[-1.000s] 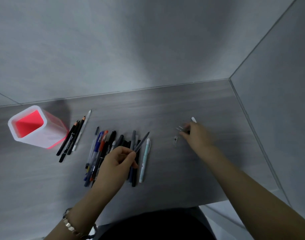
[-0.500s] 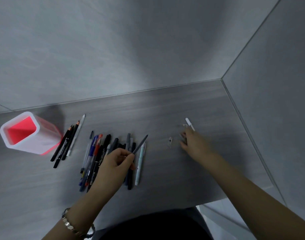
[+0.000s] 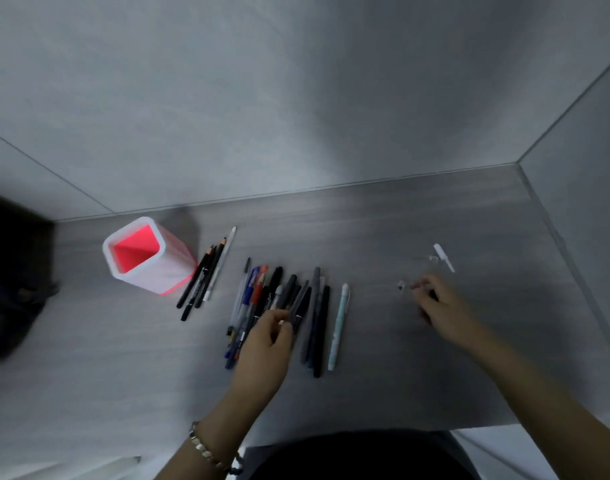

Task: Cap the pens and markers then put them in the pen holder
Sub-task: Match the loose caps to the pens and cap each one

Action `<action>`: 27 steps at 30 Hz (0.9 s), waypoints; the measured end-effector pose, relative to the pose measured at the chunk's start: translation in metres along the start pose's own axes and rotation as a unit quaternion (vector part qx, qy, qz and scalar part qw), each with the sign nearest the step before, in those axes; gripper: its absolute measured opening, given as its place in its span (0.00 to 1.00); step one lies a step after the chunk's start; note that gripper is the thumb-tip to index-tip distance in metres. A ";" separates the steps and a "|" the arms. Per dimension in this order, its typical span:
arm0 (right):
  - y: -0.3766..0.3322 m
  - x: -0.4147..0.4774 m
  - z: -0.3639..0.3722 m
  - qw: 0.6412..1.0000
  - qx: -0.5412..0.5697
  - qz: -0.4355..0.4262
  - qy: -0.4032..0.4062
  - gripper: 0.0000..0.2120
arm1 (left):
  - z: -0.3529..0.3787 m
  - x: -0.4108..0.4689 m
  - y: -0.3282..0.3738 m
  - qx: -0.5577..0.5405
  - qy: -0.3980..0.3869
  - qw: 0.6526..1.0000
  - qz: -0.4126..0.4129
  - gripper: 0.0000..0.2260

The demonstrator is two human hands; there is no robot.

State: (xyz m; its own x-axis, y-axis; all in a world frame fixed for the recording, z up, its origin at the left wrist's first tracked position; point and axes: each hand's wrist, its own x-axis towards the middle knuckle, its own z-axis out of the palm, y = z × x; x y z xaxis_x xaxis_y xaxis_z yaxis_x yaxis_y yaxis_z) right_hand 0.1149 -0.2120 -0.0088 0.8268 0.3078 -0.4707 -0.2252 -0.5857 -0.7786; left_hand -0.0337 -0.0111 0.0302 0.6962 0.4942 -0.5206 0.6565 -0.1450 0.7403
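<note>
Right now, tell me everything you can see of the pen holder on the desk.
The pen holder is a square tube with rounded corners, white or frosted outside and bright pink-red inside, like plastic. It stands upright on the grey desk at far left, mouth open toward the camera, and looks empty as far as the inside shows. A pink glow edges its base. A bundle of black pencils lies just right of it, close to its lower corner; whether they touch is unclear. Neither hand is near it.
</note>
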 end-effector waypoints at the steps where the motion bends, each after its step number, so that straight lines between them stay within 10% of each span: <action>1: -0.006 -0.003 0.004 0.999 0.031 0.012 -0.001 0.07 | -0.006 0.002 -0.005 0.018 0.028 0.999 0.009 0.06; 9: -0.040 -0.006 0.038 0.990 0.101 0.066 -0.065 0.14 | -0.075 0.053 -0.026 0.226 0.208 0.952 0.009 0.05; 16: -0.048 -0.006 0.053 0.992 0.082 0.064 -0.071 0.14 | -0.094 0.095 -0.028 0.389 0.186 0.902 0.033 0.13; 27: -0.049 -0.021 0.049 0.991 0.060 0.096 -0.069 0.11 | -0.092 0.099 -0.043 0.192 0.123 0.973 -0.039 0.07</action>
State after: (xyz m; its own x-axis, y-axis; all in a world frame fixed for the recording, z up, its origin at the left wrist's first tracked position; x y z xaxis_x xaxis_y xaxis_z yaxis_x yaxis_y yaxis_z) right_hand 0.0832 -0.1534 0.0188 0.6858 0.3041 -0.6612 -0.4388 -0.5521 -0.7090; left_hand -0.0198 0.1234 -0.0143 0.5798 0.7001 -0.4168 0.7980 -0.3847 0.4639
